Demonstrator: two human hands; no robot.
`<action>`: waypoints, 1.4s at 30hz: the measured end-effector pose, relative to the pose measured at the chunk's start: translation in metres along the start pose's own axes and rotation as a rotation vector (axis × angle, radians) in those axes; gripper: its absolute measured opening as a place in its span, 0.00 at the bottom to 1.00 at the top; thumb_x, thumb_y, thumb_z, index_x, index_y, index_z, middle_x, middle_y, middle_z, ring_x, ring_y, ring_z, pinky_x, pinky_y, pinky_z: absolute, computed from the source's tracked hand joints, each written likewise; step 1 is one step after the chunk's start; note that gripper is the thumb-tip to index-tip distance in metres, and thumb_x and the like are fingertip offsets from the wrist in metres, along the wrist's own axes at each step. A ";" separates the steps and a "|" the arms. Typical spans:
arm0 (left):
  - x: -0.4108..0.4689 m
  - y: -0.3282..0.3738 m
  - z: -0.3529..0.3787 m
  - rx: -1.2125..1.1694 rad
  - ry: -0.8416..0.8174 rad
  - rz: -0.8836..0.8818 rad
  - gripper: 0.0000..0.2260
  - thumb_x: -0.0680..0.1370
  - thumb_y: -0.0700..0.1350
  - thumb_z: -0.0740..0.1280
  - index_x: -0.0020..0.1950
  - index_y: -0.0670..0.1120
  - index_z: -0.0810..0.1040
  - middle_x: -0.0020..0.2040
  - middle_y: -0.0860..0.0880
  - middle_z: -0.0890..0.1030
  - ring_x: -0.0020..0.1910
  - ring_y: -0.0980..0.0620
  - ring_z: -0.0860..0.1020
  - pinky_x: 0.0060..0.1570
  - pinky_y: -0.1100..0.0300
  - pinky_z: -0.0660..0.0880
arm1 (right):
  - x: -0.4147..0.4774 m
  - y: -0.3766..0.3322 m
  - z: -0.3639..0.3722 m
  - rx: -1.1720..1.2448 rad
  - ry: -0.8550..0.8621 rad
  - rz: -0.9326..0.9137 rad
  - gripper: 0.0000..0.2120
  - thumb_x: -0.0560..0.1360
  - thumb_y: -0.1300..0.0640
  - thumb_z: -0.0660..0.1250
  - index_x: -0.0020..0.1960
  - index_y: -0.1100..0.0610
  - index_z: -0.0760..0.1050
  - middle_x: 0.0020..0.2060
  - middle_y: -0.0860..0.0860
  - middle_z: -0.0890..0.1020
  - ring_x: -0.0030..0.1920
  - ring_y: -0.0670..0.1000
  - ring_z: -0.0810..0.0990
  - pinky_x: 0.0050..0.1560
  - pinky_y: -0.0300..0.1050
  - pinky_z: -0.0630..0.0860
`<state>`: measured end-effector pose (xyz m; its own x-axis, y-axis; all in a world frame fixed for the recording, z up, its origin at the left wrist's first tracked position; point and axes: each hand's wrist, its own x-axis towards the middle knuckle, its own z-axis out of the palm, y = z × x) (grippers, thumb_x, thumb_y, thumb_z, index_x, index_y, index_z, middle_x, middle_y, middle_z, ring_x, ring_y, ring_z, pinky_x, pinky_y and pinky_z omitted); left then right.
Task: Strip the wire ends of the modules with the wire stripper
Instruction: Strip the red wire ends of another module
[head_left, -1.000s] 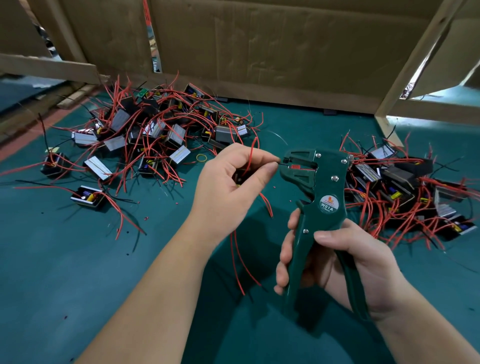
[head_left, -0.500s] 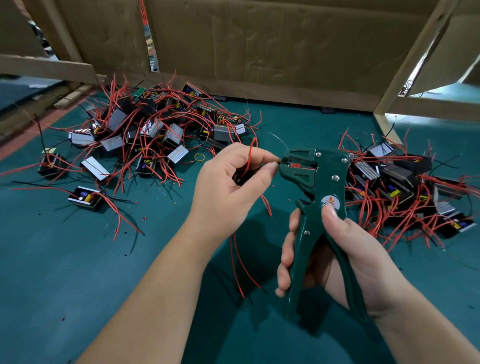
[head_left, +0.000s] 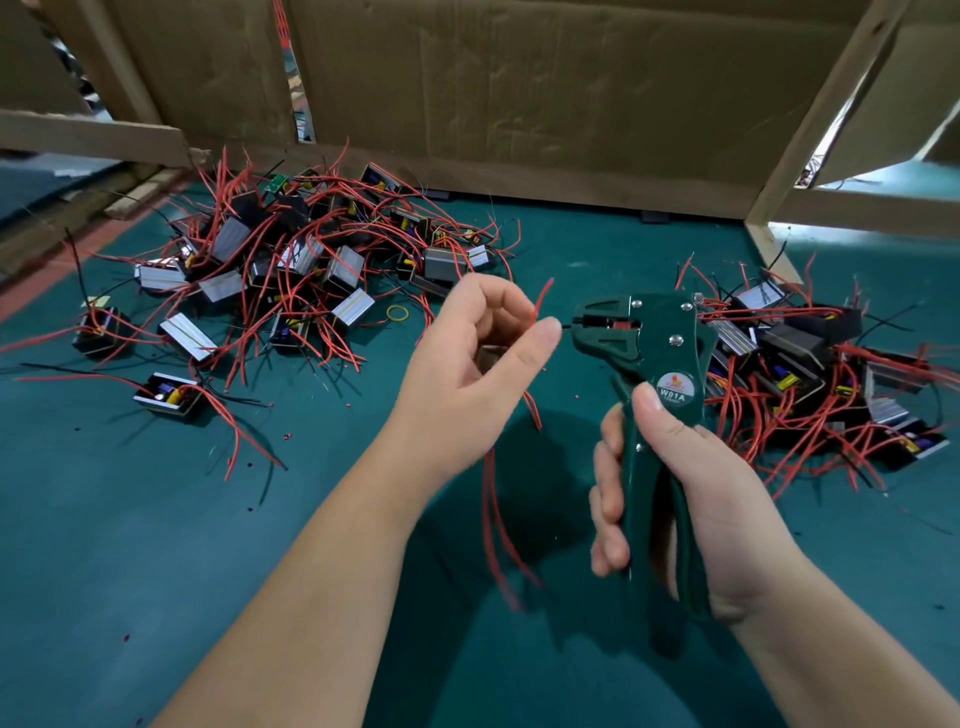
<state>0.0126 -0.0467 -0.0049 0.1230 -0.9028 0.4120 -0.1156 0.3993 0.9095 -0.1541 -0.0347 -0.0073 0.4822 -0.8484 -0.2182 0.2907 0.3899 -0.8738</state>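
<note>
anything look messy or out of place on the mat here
Small red insulation bits lie scattered on the green mat near the left pile of modules, likely stripping scraps. A loose yellow rubber band lies at that pile's edge. Nothing looks damaged.

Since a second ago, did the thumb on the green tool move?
Yes. The right hand slid its thumb up the wire stripper to the round label, toward the cardboard wall behind.
</note>
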 end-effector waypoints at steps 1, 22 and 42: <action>0.000 0.000 0.001 0.001 -0.020 -0.021 0.02 0.78 0.45 0.61 0.45 0.49 0.71 0.37 0.57 0.74 0.38 0.58 0.72 0.43 0.66 0.69 | 0.000 0.000 0.001 0.013 0.012 0.006 0.20 0.65 0.41 0.69 0.37 0.58 0.72 0.25 0.59 0.69 0.18 0.55 0.68 0.26 0.47 0.73; 0.004 -0.004 -0.009 0.212 0.007 -0.013 0.05 0.77 0.50 0.63 0.41 0.54 0.73 0.38 0.45 0.74 0.30 0.51 0.74 0.34 0.65 0.69 | 0.001 -0.002 -0.009 0.143 -0.192 0.214 0.26 0.54 0.51 0.78 0.47 0.61 0.77 0.38 0.64 0.77 0.36 0.64 0.79 0.41 0.62 0.78; 0.005 -0.001 -0.010 0.150 0.067 0.044 0.05 0.76 0.39 0.70 0.42 0.47 0.81 0.34 0.56 0.76 0.31 0.64 0.72 0.36 0.72 0.67 | -0.005 -0.007 -0.008 0.163 -0.399 0.155 0.20 0.64 0.53 0.75 0.52 0.61 0.76 0.40 0.65 0.78 0.38 0.66 0.79 0.43 0.63 0.76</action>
<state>0.0233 -0.0504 -0.0030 0.1797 -0.8703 0.4586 -0.2678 0.4054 0.8741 -0.1655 -0.0365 -0.0035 0.8014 -0.5840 -0.1289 0.3006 0.5797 -0.7574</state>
